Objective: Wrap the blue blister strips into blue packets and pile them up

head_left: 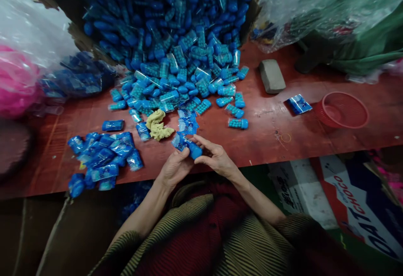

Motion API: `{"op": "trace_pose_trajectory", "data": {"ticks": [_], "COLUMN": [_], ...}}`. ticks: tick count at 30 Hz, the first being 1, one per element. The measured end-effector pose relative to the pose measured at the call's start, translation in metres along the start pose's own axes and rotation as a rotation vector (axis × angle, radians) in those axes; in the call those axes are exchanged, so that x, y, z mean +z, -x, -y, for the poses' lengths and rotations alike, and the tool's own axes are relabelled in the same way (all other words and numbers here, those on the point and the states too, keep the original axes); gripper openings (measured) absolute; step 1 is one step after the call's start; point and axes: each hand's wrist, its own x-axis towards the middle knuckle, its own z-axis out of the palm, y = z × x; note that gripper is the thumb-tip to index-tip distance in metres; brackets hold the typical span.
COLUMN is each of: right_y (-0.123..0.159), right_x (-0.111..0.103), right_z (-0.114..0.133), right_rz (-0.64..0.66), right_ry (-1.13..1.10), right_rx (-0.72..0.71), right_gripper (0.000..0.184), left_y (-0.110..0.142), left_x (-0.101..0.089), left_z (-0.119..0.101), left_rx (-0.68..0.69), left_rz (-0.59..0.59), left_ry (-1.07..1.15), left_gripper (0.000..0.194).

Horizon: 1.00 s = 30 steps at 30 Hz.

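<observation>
My left hand (175,167) and my right hand (216,157) meet at the near edge of the red table (283,137). Both pinch a small blue packet (188,146) between them. Just beyond it lies a short stack of blue wrappers (187,124). A crumpled yellow cloth (158,125) rests to the left of the wrappers. A large heap of blue capsule tubes (185,70) spills out of an open cardboard box toward me. A pile of wrapped blue packets (100,158) sits on the table at my left.
A red mesh basket (343,110) stands at the right, with one blue packet (299,104) beside it. A grey block (272,76) lies further back. Plastic bags crowd both far corners. A printed cardboard box (355,202) sits below the table at right.
</observation>
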Motion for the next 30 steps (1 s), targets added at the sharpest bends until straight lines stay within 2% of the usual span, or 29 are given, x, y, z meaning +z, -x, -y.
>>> {"op": "trace_pose_trajectory", "data": {"ticks": [7, 10, 14, 18, 21, 24, 30], "right_y": [0.004, 0.004, 0.002, 0.0, 0.0, 0.002, 0.004], "right_x": [0.001, -0.001, -0.003, -0.005, -0.007, -0.007, -0.003], "right_z": [-0.007, -0.007, -0.008, -0.009, -0.006, -0.003, -0.006], "right_rz": [-0.074, -0.088, -0.039, -0.059, -0.007, 0.034, -0.034], "right_ry": [-0.213, -0.2, -0.087, -0.065, -0.112, -0.055, 0.052], "right_rx": [0.304, 0.275, 0.219, 0.211, 0.226, 0.207, 0.156], "right_gripper": [0.088, 0.091, 0.087, 0.082, 0.078, 0.075, 0.073], "left_y": [0.003, 0.005, 0.005, 0.004, 0.006, 0.007, 0.005], "left_x": [0.005, 0.007, 0.007, 0.01, 0.013, 0.015, 0.017], "left_z": [0.014, 0.019, 0.023, 0.024, 0.023, 0.024, 0.029], "left_rx": [-0.009, 0.009, 0.01, 0.06, 0.033, 0.008, 0.052], "left_rz": [-0.07, -0.081, -0.083, -0.081, -0.062, -0.085, -0.144], "left_ry": [-0.005, 0.0, -0.02, -0.016, -0.044, -0.071, -0.097], "left_gripper": [0.028, 0.027, 0.028, 0.026, 0.027, 0.029, 0.032]}}
